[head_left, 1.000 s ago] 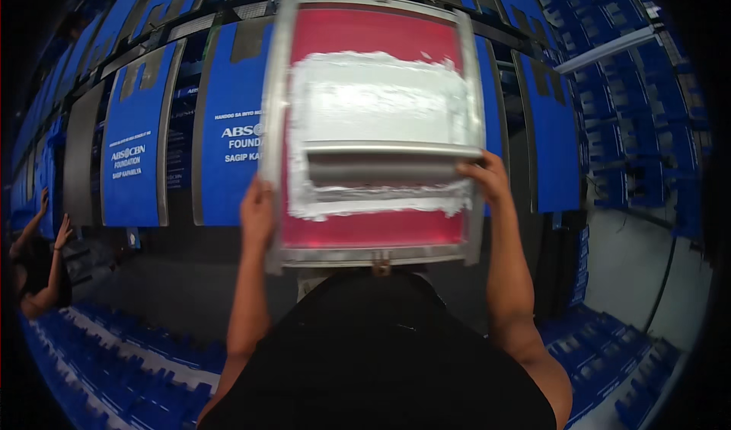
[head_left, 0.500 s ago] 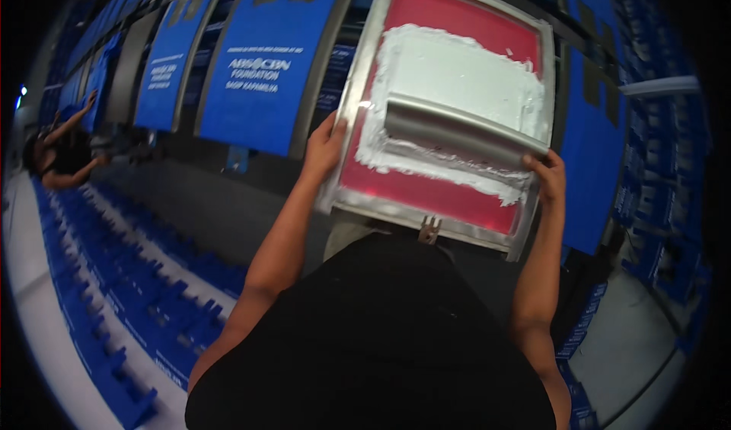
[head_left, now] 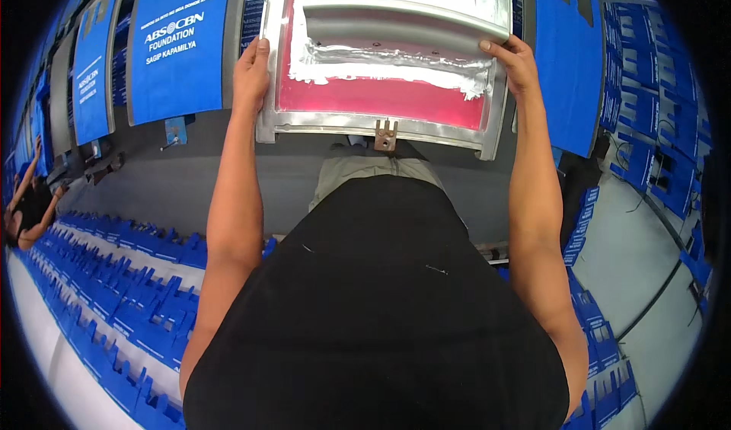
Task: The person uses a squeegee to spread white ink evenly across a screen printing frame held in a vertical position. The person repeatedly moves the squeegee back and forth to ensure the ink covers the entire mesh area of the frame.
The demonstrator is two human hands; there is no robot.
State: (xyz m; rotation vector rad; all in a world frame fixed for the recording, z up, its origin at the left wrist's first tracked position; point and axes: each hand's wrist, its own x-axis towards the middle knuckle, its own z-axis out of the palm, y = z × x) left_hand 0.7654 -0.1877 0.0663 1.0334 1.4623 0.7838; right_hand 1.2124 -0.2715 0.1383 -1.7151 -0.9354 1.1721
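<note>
A screen-printing frame (head_left: 268, 87) with metal rails and a red mesh (head_left: 381, 99) lies in front of me, its far end cut off by the picture's top edge. Thick white ink (head_left: 403, 70) covers part of the mesh. Across it rests a wide metal squeegee (head_left: 396, 30). My left hand (head_left: 251, 76) grips the left rail, fingers closed around its edge. At the right rail, my right hand (head_left: 520, 64) is closed too, with its thumb against the squeegee's right end; its other fingers are partly hidden.
Blue bags (head_left: 179, 57) with white print lie on grey boards to the left, and another blue bag (head_left: 567, 64) lies to the right. Rows of blue bags (head_left: 114, 300) cover the floor. Another person (head_left: 34, 201) works at far left. A dark cable (head_left: 647, 300) crosses the floor at right.
My view has shifted, so the frame appears higher and straighter in the picture. Both hands keep their places on it, and the squeegee lies across the mesh as before.
</note>
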